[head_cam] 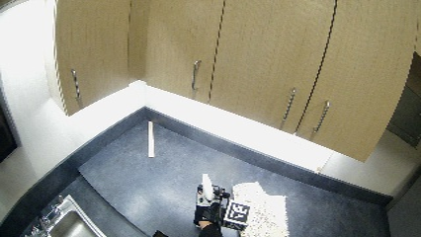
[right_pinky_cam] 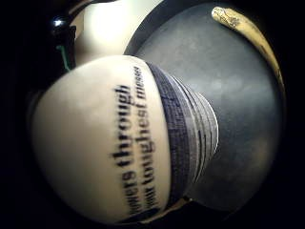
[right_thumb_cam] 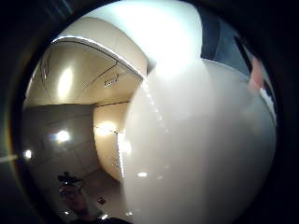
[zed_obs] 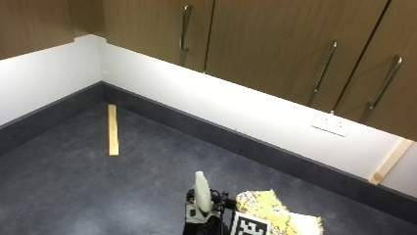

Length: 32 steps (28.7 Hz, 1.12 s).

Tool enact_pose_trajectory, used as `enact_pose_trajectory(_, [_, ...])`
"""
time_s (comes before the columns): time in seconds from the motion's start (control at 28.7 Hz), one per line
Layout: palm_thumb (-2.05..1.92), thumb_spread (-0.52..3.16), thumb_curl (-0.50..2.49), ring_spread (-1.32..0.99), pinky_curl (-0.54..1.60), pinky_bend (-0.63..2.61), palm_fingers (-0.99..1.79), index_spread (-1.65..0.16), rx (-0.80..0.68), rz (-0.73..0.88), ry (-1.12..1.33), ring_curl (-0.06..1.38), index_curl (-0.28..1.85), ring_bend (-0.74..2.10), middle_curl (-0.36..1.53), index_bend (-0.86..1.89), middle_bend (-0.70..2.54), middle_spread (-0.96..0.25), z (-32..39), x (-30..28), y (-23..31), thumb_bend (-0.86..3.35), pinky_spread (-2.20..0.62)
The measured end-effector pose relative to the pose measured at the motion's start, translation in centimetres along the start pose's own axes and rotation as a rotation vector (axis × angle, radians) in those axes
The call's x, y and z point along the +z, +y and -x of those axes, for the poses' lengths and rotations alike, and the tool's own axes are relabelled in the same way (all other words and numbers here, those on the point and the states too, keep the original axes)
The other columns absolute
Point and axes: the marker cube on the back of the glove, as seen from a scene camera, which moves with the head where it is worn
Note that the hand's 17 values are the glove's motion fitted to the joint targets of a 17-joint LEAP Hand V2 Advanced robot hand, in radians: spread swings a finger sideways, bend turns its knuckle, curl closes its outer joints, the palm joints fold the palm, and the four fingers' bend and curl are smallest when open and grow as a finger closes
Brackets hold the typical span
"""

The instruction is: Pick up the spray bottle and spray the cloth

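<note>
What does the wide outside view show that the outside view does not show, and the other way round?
Only the wide outside view shows a sink at the worktop's near corner and the full height of the upper cabinet doors.

Only the outside view shows a wall socket on the white backsplash and the printed pattern on the cloth.

Both show the white spray bottle raised in the gloved right hand, the cloth lying flat beside it, and a wooden strip on the dark worktop.

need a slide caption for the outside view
Gloved right hand holds a white spray bottle above the dark counter, beside the yellow cloth.
</note>
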Motion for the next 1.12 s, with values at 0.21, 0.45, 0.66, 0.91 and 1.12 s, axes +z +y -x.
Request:
enact_pose_trajectory(0.21, [1.20,0.98,0.71,-0.11,0.55,0.18,1.09,-0.18,0.005,0.004,0.030,0.57,0.71,0.35,0.63,0.19,0.37,-0.05,-0.6,0.3,0.2,-0.01,-0.06])
enact_pose_trajectory(0.45, [1.16,0.99,0.70,-0.11,0.54,0.16,1.07,-0.18,0.013,0.002,0.046,0.57,0.70,0.35,0.63,0.18,0.37,-0.04,-0.8,0.3,0.0,-0.03,-0.06])
enact_pose_trajectory(0.66, [1.05,1.01,0.65,-0.07,0.57,0.24,0.73,-0.19,0.039,0.046,0.085,0.58,0.65,0.32,0.58,0.09,0.25,-0.01,-0.7,0.3,0.5,-0.05,-0.02])
enact_pose_trajectory(0.91, [0.91,1.01,0.59,0.02,0.59,0.40,0.01,-0.34,0.059,0.124,0.133,0.56,0.49,0.31,0.47,0.01,0.12,-0.03,-2.2,0.6,0.7,-0.05,0.08])
enact_pose_trajectory(1.12, [0.89,1.01,0.57,0.05,0.51,0.44,0.02,-0.38,0.017,0.155,0.125,0.48,0.38,0.33,0.41,0.09,0.15,-0.03,-1.4,1.0,1.3,-0.03,0.13])
